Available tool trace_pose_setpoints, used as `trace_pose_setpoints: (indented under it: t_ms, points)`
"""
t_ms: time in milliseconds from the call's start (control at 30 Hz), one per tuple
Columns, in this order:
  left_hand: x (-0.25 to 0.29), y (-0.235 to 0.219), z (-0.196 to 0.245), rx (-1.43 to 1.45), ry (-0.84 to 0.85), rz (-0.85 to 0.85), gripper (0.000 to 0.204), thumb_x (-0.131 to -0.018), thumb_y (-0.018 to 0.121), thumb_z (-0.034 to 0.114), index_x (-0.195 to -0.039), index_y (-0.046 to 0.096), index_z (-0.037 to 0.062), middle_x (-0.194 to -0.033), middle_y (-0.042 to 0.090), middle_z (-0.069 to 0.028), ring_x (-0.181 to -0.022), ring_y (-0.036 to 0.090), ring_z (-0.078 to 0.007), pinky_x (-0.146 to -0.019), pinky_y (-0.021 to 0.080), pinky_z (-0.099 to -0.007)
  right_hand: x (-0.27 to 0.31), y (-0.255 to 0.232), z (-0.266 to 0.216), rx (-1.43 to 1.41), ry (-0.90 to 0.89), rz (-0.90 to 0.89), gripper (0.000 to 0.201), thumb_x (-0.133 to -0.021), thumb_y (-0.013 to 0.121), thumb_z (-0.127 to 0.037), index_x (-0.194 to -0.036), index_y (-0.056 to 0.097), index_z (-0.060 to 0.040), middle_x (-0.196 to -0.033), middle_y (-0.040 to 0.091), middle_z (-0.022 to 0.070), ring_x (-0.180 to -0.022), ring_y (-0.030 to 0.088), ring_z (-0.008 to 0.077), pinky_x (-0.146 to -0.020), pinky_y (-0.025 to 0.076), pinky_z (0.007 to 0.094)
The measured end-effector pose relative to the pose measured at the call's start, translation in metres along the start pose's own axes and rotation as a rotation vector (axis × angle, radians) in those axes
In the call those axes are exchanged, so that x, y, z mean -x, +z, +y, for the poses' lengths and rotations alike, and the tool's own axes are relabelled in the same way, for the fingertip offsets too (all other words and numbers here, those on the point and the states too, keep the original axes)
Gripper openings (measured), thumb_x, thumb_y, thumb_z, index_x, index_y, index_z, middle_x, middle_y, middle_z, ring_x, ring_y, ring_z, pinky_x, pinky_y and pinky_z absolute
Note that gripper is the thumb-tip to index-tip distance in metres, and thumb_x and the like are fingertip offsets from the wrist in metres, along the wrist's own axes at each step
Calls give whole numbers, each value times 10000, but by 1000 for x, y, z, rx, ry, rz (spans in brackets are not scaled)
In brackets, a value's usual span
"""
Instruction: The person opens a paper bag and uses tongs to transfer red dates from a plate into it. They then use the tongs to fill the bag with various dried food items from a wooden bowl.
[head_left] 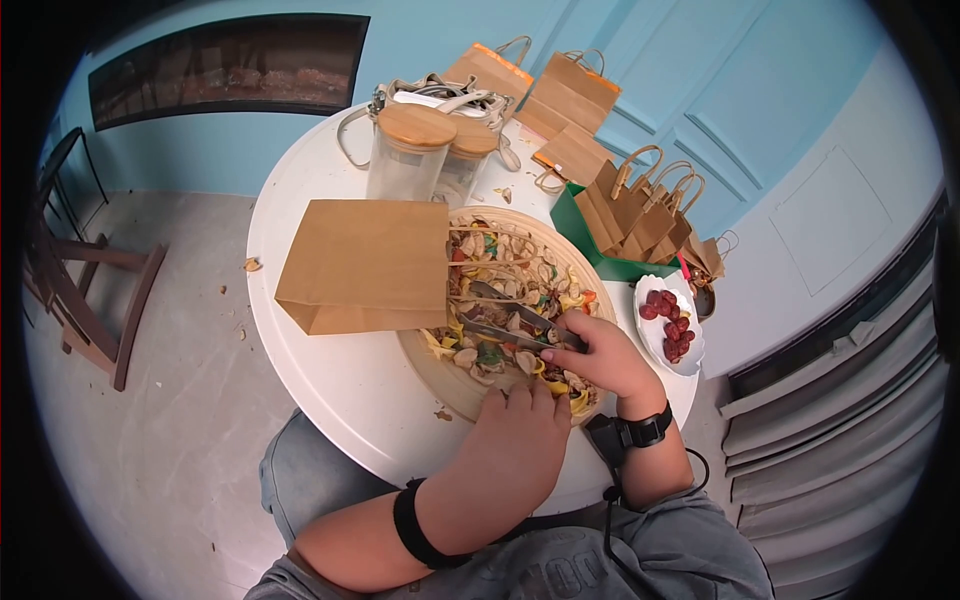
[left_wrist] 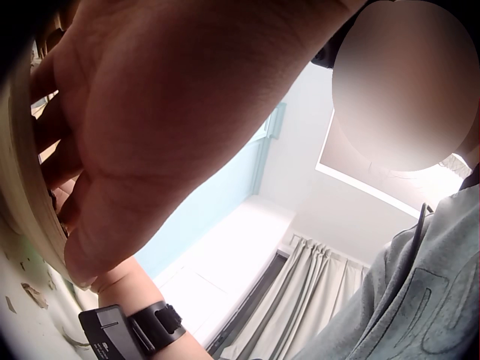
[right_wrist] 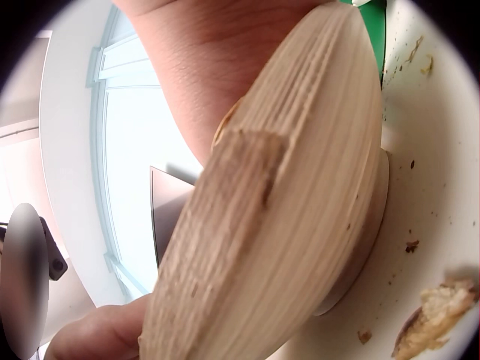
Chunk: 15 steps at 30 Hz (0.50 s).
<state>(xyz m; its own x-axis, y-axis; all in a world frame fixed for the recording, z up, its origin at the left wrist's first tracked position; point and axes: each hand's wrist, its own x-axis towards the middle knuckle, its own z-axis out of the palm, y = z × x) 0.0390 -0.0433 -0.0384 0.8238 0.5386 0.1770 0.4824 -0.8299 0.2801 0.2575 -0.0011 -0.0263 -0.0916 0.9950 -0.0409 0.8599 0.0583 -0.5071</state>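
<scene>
A round woven basket holds pale dried slices with yellow, green and red pieces. My right hand grips metal tongs, whose arms reach over the contents; in the right wrist view the tongs show partly behind the basket. My left hand grips the near rim, fingers bent over it; the left wrist view shows the hand against the rim. A brown paper bag lies with its mouth toward the basket, its handles over the contents. The fingertips of my left hand are partly hidden.
Two wooden-lidded jars stand behind the basket. Several paper bags are at the back, and others stand in a green box. A white dish of dark red fruit sits right. Crumbs dot the white table.
</scene>
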Motion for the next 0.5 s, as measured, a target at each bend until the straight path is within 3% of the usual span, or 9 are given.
trace_pose_setpoints:
  t_ms: [500]
  points:
    - [1, 1, 0, -2, 4, 19, 561, -892, 643, 301, -1336, 520, -18, -1272, 569, -206, -1157, 545, -308, -973, 431, -456, 0, 0, 0, 1, 14, -5, 333, -825, 784, -267, -976, 603, -32, -735, 563, 67, -685, 521, 165, -622, 428, 309]
